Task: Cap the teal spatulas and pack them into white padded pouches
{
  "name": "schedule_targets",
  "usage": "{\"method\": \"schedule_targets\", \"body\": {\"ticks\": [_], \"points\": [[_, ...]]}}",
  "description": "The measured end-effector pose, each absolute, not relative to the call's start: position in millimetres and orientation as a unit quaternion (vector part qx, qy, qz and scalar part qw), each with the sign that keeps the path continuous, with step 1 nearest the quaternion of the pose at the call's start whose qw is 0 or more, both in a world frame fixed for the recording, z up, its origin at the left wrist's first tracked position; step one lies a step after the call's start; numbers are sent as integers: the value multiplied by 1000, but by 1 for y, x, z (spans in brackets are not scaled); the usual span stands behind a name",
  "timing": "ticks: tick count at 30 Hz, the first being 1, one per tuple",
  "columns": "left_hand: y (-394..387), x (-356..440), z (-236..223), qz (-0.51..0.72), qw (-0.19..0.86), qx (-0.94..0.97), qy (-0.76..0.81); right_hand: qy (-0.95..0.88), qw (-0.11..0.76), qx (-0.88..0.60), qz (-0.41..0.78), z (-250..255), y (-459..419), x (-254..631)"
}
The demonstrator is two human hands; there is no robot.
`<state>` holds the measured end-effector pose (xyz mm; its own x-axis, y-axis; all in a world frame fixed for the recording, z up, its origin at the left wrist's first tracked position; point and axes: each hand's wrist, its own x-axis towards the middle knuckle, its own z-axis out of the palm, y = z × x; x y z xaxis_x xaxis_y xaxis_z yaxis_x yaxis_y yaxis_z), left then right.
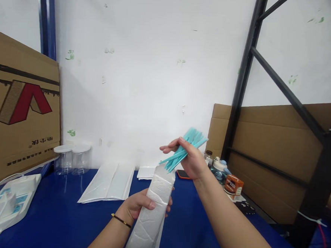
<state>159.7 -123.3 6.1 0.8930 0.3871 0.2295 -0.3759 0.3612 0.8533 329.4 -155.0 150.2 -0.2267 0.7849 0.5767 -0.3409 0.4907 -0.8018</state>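
With the silvery-white pouch (150, 220) tilted up front of the wearer, the L hand (140, 204) is closed round its mid-part, thumb on the near face, fingers wrapping the far side. R hand (191, 159) grips a loose bundle of teal strips (182, 151) btwn thumb & palm, some fingers stretched out, not curled. Strips sit right at the pouch's top end, lower tips overlapping it in view; can't tell if any are inside, or how wide the top gapes.

Step in hand, as I judge it: lining up bundle & pouch top. Pose calls for a steady L hold, plus R control of the splayed tips, since stray ones could snag on the pouch edge.

Relative to the pouch: flat white sheets (108, 184) lie to its L, w/ clear jars (80, 160) beyond them by the wall (142, 81) & a power strip (27, 190) at far L. Small white packet (145, 172) is just behind it; orange-edged flat item (183, 174) behind, slightly R. Orange box (234, 186) & bottles (220, 172) stand well R, nr the black frame (243, 72).

Edges/room: blue tabletop (190, 222) shows btwn pouch & R forearm; more side room btwn pouch & power strip. Tightest spot: pouch top, w/ packet close behind.
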Motion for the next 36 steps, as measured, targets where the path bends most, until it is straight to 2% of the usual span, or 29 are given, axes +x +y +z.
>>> {"method": "schedule_targets", "body": {"ticks": [5, 11, 17, 21, 26, 31, 36], "points": [[-122, 164, 6, 229, 821, 523, -25, -655, 551, -257, 449, 136, -153, 319], [-121, 159, -3, 210, 828, 518, -39, -580, 571, -230, 533, 126, -142, 332], [-120, 160, -5, 193, 832, 519, -30, -602, 461, -319, 568, 121, -140, 336], [-119, 163, -2, 185, 818, 544, -31, -577, 479, -331, 573, 120, -132, 336], [-116, 164, -4, 196, 804, 561, -22, -555, 523, -347, 546, 124, -128, 336], [-113, 167, -7, 211, 798, 564, -9, -583, 497, -374, 523, 121, -134, 334], [-112, 172, -1, 217, 808, 547, -24, -682, 446, -326, 480, 115, -142, 333]]}}
